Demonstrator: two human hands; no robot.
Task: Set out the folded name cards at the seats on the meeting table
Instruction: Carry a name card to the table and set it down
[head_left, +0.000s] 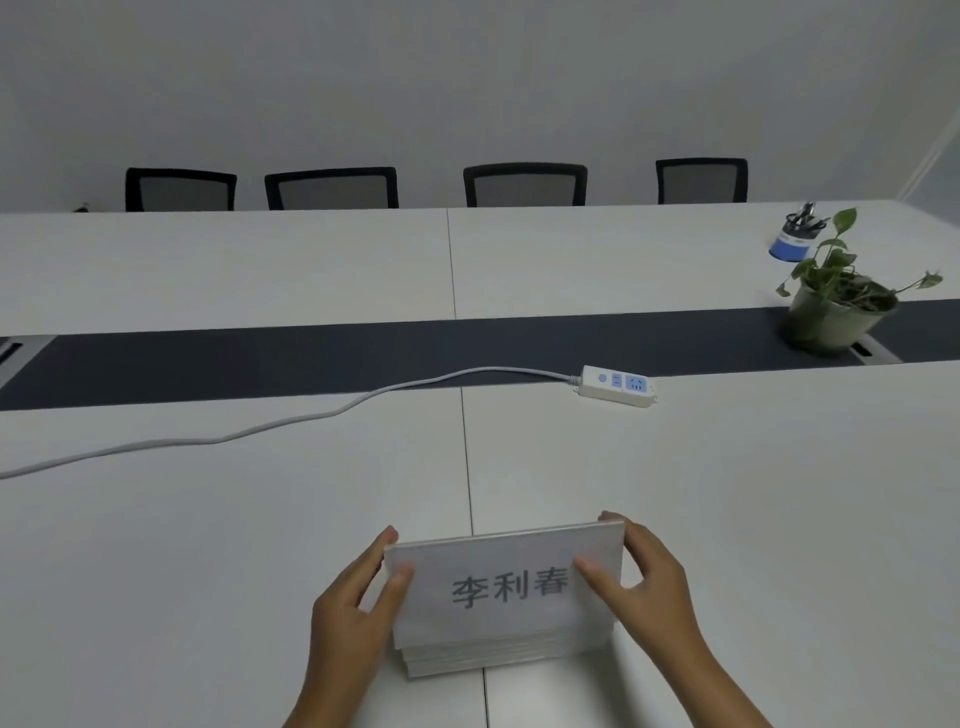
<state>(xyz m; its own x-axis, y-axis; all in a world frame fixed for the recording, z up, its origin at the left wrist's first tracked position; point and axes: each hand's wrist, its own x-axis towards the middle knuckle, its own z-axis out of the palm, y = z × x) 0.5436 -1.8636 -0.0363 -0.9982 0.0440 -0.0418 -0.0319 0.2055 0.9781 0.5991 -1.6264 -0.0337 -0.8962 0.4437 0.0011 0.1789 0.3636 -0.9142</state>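
The card stack (506, 597) rests on the near table (208, 545) edge. Left hand (353, 603) pinches the top card's left end, thumb on its face; right hand (641, 577) pinches the right end likewise.

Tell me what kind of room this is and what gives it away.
Most likely an office meeting room. A long white table with a dark centre strip runs across it, four mesh-backed chairs line its far side, and both hands hold a stack of name cards at the near edge.
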